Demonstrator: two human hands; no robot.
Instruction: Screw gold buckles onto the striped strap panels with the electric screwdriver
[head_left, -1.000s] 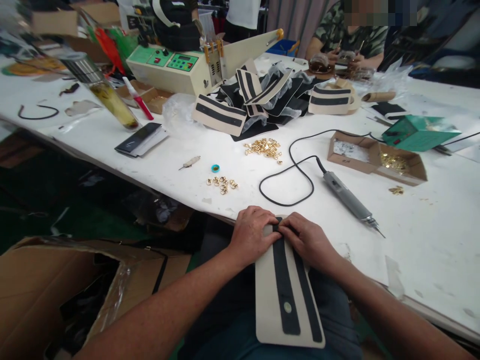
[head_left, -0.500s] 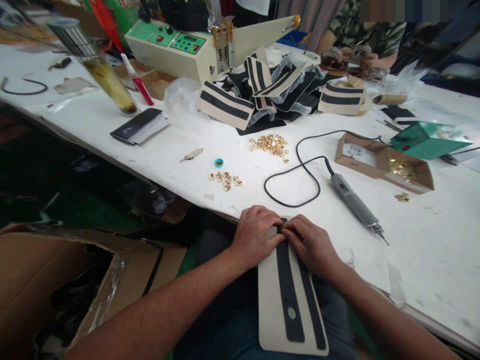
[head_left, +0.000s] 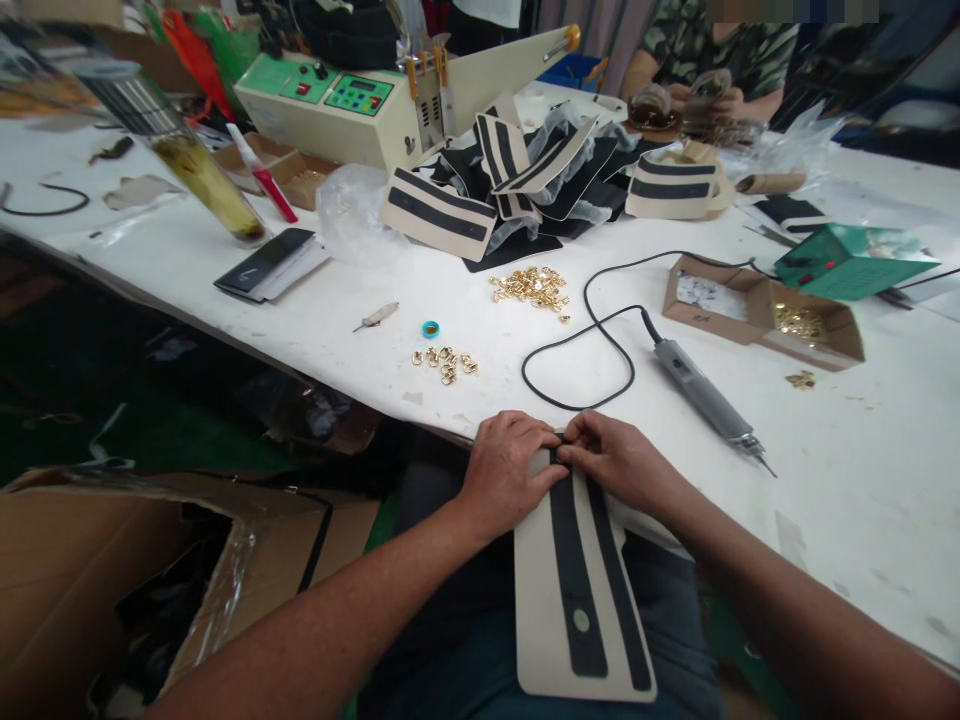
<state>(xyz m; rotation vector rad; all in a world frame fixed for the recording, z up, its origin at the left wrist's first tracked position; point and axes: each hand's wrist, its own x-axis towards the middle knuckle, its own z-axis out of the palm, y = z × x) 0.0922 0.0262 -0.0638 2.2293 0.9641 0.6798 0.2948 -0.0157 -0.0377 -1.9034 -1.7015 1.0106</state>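
Observation:
A beige panel with two black stripes (head_left: 536,600) lies lengthwise on my lap, its far end at the table edge. A small pale round spot (head_left: 581,621) shows on the left stripe near the close end. My left hand (head_left: 511,468) grips the panel's far end, thumb on top. Beside it my right hand (head_left: 616,462) is closed, thumb and forefinger pinched at the same stripe's far end; whatever lies between those fingertips is hidden. Beyond the hands lie several gold metal rings (head_left: 447,362), a heap of gold hardware (head_left: 531,288) and a grey electric screwdriver (head_left: 703,395).
Striped panels (head_left: 442,215) are piled at mid-table before a beige machine (head_left: 337,105). Small cardboard boxes (head_left: 810,345) and a green box (head_left: 847,262) stand right. A tilted bottle (head_left: 202,180) is left. An open carton (head_left: 285,560) sits below. Another person (head_left: 712,60) works across the table.
My right hand has lifted slightly and its fingers have shifted at the panel's far end. My left hand keeps its hold. The view has tilted a little.

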